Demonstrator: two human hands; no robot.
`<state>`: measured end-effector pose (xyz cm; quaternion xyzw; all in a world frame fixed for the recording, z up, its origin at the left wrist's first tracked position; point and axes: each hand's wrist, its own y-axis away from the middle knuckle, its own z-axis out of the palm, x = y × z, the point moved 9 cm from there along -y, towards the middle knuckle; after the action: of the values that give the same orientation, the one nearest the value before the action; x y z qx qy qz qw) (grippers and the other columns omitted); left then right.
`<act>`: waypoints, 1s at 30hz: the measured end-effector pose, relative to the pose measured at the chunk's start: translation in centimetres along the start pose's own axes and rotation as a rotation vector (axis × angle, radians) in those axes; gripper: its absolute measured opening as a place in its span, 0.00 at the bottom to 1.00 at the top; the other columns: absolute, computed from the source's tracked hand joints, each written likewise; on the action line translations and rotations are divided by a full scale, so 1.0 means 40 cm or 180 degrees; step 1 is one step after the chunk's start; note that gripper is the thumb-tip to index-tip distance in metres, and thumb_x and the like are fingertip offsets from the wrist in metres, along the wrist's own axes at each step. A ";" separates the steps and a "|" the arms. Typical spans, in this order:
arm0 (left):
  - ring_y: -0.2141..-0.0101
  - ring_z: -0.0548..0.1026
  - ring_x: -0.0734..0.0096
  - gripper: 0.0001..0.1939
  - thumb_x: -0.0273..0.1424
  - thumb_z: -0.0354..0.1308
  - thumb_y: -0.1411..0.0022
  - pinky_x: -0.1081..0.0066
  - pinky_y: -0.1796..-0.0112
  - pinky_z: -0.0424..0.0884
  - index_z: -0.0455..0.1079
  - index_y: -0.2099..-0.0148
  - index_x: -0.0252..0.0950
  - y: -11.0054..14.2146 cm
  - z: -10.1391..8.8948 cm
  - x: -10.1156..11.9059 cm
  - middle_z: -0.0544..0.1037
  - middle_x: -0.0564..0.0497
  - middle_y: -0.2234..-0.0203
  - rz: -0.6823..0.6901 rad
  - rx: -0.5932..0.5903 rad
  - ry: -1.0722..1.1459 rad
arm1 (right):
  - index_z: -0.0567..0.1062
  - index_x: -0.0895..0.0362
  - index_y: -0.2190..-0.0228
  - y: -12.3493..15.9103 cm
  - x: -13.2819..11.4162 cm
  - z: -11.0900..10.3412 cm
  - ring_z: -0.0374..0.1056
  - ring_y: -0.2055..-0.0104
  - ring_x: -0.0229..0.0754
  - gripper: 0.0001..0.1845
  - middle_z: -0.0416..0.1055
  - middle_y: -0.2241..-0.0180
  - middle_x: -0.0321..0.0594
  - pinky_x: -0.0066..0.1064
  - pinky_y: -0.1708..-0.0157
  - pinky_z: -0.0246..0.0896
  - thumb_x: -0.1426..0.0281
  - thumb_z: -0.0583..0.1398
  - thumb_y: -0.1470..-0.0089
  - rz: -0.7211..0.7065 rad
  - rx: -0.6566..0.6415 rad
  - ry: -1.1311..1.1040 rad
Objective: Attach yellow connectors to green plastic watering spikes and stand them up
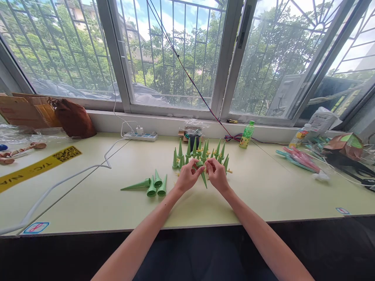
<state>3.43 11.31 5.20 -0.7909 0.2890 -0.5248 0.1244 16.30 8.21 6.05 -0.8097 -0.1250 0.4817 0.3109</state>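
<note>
My left hand (189, 174) is closed around the wide ringed end of a green plastic watering spike (204, 180), whose tip points down toward the table. Close beside it, my right hand (216, 175) pinches at the spike's wide end; what lies between its fingertips is too small to make out. Just beyond both hands stands a group of several green spikes (180, 149), mostly tip up, some with small yellow pieces at the base. Left of my hands, several loose green spikes (151, 190) sit together, one of them lying on its side.
The pale table (96, 207) runs along the window. At its back are a power strip (140, 136), a small open carton (191, 134) and a green drink bottle (247, 134). A white cable (79, 170) crosses the left side. Plastic packets (301, 159) lie at the right.
</note>
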 end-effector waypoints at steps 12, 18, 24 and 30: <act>0.85 0.58 0.83 0.16 0.41 0.54 0.37 0.77 0.80 0.54 0.60 0.51 0.38 0.004 -0.004 0.021 0.70 0.54 0.70 0.0130 0.0040 0.0017 | 0.66 0.55 0.69 -0.001 0.003 -0.005 0.57 0.78 0.37 0.15 0.63 0.78 0.34 0.28 0.77 0.52 0.59 0.50 0.37 0.0103 0.0075 -0.0086; 0.86 0.61 0.81 0.19 0.48 0.49 0.35 0.77 0.82 0.55 0.60 0.52 0.38 -0.004 0.001 0.007 0.71 0.54 0.73 -0.0144 0.0078 0.0467 | 0.66 0.55 0.69 -0.001 -0.003 -0.020 0.57 0.78 0.37 0.14 0.63 0.77 0.34 0.27 0.75 0.53 0.60 0.50 0.37 0.0081 0.0242 -0.0023; 0.90 0.59 0.79 0.25 0.54 0.42 0.35 0.75 0.87 0.54 0.61 0.68 0.36 -0.004 0.025 -0.048 0.68 0.55 0.84 -0.0925 -0.0102 0.1390 | 0.66 0.55 0.69 0.002 -0.010 -0.021 0.55 0.78 0.36 0.14 0.62 0.76 0.34 0.27 0.76 0.52 0.60 0.50 0.37 -0.0004 0.0246 -0.0120; 0.92 0.56 0.80 0.27 0.54 0.43 0.36 0.76 0.88 0.49 0.54 0.75 0.37 0.018 0.063 -0.066 0.67 0.52 0.88 -0.1504 -0.0632 0.1775 | 0.67 0.55 0.67 0.005 -0.015 -0.002 0.55 0.78 0.34 0.12 0.63 0.75 0.34 0.26 0.76 0.53 0.61 0.51 0.37 -0.0137 0.0046 -0.0181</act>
<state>4.72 12.01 1.80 -0.6708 0.1708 -0.7036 -0.1609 16.06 7.72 6.38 -0.7905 -0.1476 0.4987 0.3234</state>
